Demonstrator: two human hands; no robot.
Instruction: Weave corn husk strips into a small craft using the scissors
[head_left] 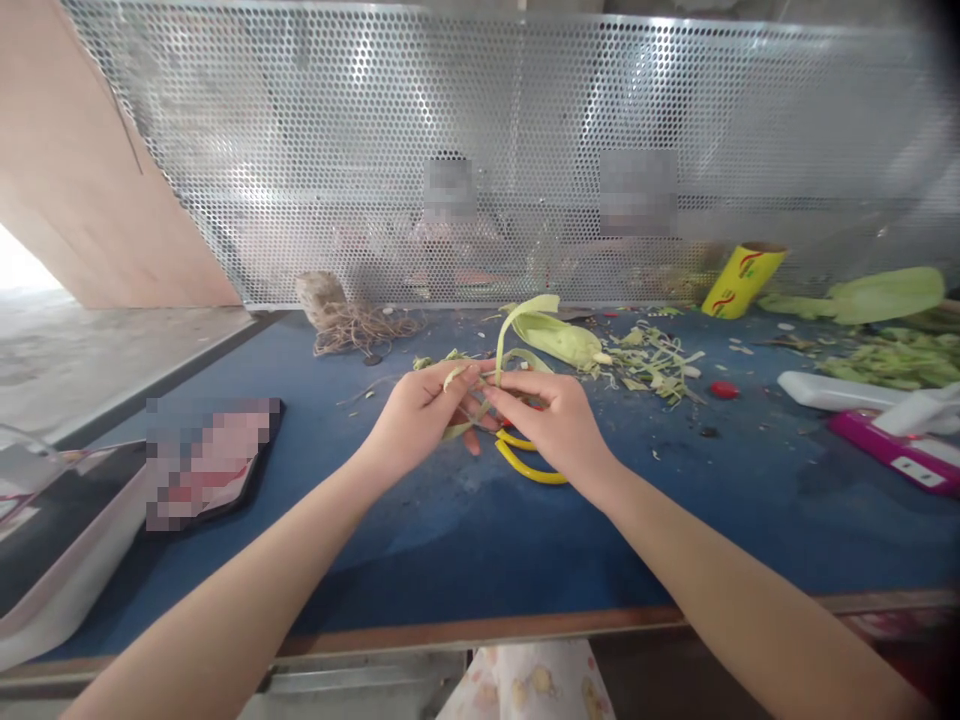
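In the head view, both forearms [292,550] are stretched forward over the blue table [390,590], angled inward. The left hand [424,408] and right hand [559,410] are held close together, palms turned toward each other. Between them, a green strip [500,345] is pinched by narrowed thumbs and fingers, its arch raised above the knuckles. Yellow handles [529,472] are partly covered by the right hand.

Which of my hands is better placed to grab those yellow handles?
Probably your right hand: the yellow handles show just beside it, farther from your left hand. Both hands are busy with green strips.
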